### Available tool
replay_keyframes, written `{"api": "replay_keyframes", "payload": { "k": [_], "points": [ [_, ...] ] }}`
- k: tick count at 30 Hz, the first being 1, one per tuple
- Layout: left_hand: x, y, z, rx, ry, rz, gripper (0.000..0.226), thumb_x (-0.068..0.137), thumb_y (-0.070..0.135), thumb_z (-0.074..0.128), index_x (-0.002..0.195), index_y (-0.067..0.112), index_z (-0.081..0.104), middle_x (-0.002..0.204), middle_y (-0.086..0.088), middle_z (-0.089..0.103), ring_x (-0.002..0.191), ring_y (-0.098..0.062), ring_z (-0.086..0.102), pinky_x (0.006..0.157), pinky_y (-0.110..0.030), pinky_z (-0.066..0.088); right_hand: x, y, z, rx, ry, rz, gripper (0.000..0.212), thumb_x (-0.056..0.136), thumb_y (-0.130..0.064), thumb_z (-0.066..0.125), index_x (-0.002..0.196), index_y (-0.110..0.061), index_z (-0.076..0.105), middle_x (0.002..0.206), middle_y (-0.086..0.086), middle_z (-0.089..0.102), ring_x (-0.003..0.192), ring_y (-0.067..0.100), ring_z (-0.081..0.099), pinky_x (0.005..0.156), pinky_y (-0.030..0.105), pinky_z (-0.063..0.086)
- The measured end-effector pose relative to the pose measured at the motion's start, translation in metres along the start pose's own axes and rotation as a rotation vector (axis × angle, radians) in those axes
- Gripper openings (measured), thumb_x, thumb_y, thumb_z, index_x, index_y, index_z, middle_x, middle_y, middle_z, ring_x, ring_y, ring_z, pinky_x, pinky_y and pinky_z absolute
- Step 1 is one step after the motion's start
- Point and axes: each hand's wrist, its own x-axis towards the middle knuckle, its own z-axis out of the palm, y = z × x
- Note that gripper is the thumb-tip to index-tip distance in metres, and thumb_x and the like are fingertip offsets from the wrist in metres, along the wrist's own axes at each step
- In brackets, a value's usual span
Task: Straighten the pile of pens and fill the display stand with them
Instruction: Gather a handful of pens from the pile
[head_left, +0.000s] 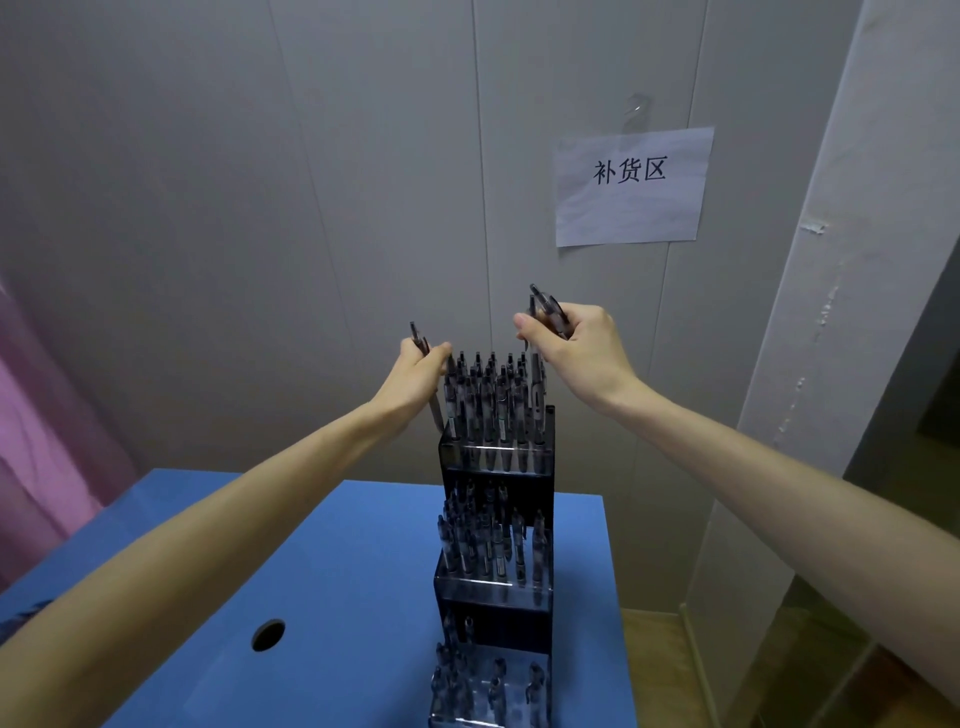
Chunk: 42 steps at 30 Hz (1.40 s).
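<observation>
A dark, stepped display stand (496, 618) with three tiers stands on the blue table (332, 597). Many dark pens (493, 405) stand upright in its top tier; more fill the middle and bottom tiers. My left hand (415, 379) grips one pen (418, 338) at the top tier's left edge, its lower end pointing down beside the stand. My right hand (576, 348) holds a small bunch of pens (548, 312) above the top tier's right side.
A grey panel wall rises right behind the stand, with a paper sign (631, 187) taped to it. The table has a round hole (268, 635) at front left. A pink curtain (47, 441) hangs at left; a white corner post (810, 364) stands at right.
</observation>
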Motion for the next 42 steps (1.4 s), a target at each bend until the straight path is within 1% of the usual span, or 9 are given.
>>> {"api": "replay_keyframes", "payload": {
  "k": [4,8,12,16,20,24,33,38,42],
  "points": [
    [-0.003,0.007,0.001,-0.064,-0.005,-0.025,0.029,0.104,0.029,0.049,0.125,0.010,0.041,0.113,0.001,0.055,0.105,-0.010,0.059,0.094,-0.038,0.048,-0.003,0.005,-0.006,-0.011,-0.003,0.009,0.038,0.094,-0.041,0.069,0.079,-0.007,0.073,0.063,0.004,0.054,0.062,0.015,0.047,0.063,0.031,0.039],
    [-0.008,0.003,-0.004,-0.004,-0.055,-0.024,0.035,0.090,0.038,0.056,0.112,0.014,0.045,0.118,-0.008,0.056,0.110,-0.020,0.057,0.102,-0.049,0.047,-0.004,0.012,-0.010,-0.010,0.003,0.029,0.040,0.093,-0.044,0.069,0.079,-0.006,0.073,0.064,0.006,0.053,0.062,0.016,0.046,0.064,0.032,0.038],
    [-0.015,0.000,-0.005,0.029,-0.024,-0.021,0.032,0.102,0.034,0.053,0.120,0.008,0.043,0.122,-0.009,0.055,0.117,-0.023,0.056,0.101,-0.045,0.045,-0.006,0.017,-0.009,-0.044,-0.022,0.050,0.057,0.089,-0.053,0.066,0.083,0.004,0.067,0.066,0.016,0.055,0.062,0.022,0.047,0.063,0.035,0.040],
    [-0.027,0.002,-0.008,-0.033,0.073,0.088,0.041,0.103,0.045,0.035,0.121,0.011,0.050,0.119,-0.001,0.061,0.120,-0.023,0.057,0.107,-0.047,0.044,-0.019,0.027,-0.009,-0.129,-0.093,0.016,0.042,0.092,-0.043,0.068,0.083,-0.002,0.065,0.075,0.017,0.068,0.071,0.033,0.065,0.070,0.046,0.054],
    [-0.055,0.008,-0.003,-0.029,0.164,0.320,0.032,0.101,0.040,0.030,0.103,0.021,0.055,0.110,0.004,0.062,0.105,-0.008,0.058,0.094,-0.035,0.045,-0.037,0.029,-0.010,-0.173,-0.106,-0.065,0.028,0.095,-0.038,0.069,0.082,-0.013,0.067,0.071,0.008,0.067,0.064,0.025,0.058,0.061,0.037,0.046],
    [-0.081,-0.001,0.006,0.133,0.215,0.509,0.021,0.109,0.027,0.041,0.099,0.013,0.054,0.103,-0.001,0.050,0.085,-0.015,0.052,0.081,-0.040,0.048,-0.053,0.031,-0.012,-0.191,-0.064,-0.162,0.025,0.095,-0.036,0.070,0.083,-0.014,0.068,0.067,0.003,0.065,0.058,0.018,0.052,0.055,0.031,0.040],
    [-0.105,-0.022,0.030,0.081,-0.021,0.518,0.015,0.100,0.018,0.067,0.114,0.016,0.068,0.099,0.005,0.068,0.087,-0.017,0.066,0.079,-0.037,0.056,-0.080,0.064,-0.016,-0.422,-0.228,-0.172,0.033,0.098,-0.047,0.062,0.077,-0.022,0.058,0.063,-0.010,0.053,0.060,0.011,0.049,0.055,0.029,0.032],
    [-0.104,-0.038,0.033,0.173,-0.096,0.491,0.017,0.094,0.017,0.074,0.110,0.015,0.069,0.093,0.007,0.071,0.086,-0.011,0.069,0.079,-0.025,0.057,-0.089,0.073,-0.013,-0.445,-0.288,-0.121,0.037,0.098,-0.051,0.058,0.078,-0.020,0.061,0.067,-0.006,0.056,0.062,0.015,0.052,0.056,0.033,0.040],
    [-0.102,-0.048,0.034,0.265,-0.158,0.435,0.014,0.090,0.016,0.078,0.103,0.016,0.071,0.092,0.010,0.073,0.087,-0.005,0.071,0.084,-0.025,0.059,-0.091,0.070,-0.015,-0.515,-0.287,-0.116,0.032,0.093,-0.048,0.069,0.079,-0.021,0.062,0.065,-0.010,0.055,0.060,0.014,0.052,0.055,0.032,0.041]
  ]
}}
